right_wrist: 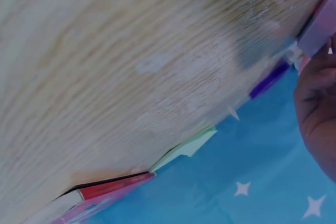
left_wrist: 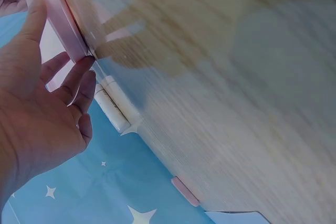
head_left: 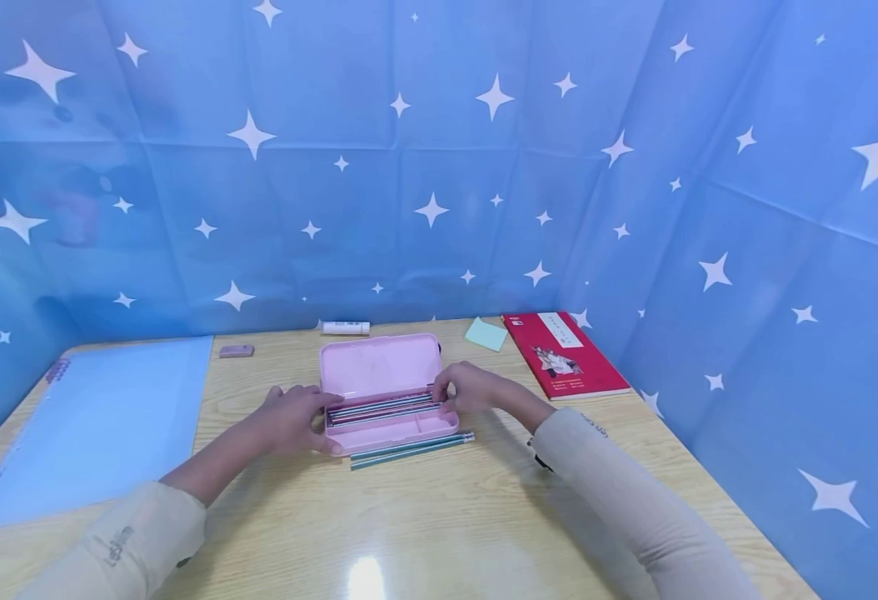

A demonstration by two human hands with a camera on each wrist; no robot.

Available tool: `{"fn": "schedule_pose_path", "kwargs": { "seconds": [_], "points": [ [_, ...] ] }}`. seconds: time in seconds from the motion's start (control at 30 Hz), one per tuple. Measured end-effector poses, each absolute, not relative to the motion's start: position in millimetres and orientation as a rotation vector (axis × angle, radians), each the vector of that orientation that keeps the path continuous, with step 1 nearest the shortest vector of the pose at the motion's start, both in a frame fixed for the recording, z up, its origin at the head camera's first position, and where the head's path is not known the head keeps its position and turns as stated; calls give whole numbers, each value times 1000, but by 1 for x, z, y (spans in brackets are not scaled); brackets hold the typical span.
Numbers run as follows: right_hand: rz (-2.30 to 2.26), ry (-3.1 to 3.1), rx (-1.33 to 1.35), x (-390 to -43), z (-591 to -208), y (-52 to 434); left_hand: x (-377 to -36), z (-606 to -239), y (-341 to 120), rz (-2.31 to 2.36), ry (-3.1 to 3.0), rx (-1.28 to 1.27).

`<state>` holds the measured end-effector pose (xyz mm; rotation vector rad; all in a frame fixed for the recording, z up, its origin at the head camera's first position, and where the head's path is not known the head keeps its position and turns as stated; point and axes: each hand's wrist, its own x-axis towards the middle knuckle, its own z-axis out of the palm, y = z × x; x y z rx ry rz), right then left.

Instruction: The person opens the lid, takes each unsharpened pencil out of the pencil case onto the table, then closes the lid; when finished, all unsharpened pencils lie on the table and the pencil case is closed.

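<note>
Left to right on the worktop [head_left: 439,533]: blue folder [head_left: 102,417], small pink eraser [head_left: 236,351], then the open pink pencil case [head_left: 386,392] at centre with pencils [head_left: 382,407] inside and two more pencils [head_left: 412,448] lying just in front of it. Left hand [head_left: 292,419] grips the case's left end, fingers [left_wrist: 79,77] curled round its edge. Right hand [head_left: 472,388] pinches the pencils at the case's right end; green sticky notes [head_left: 486,334] and red book [head_left: 565,353] sit farther right.

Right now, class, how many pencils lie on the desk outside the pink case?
2: both pencils lie side by side on the desk just in front of the pencil case. More lie inside it, partly hidden by hands.
</note>
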<state>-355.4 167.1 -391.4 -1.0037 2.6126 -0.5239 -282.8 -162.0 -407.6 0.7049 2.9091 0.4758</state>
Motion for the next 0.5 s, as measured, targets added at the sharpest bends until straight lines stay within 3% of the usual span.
{"fn": "schedule_pose_path", "kwargs": {
  "seconds": [0.5],
  "points": [
    [-758,2655,-942,-355,-385,179,-279,-407,-160,514,2897,690]
  ]
}}
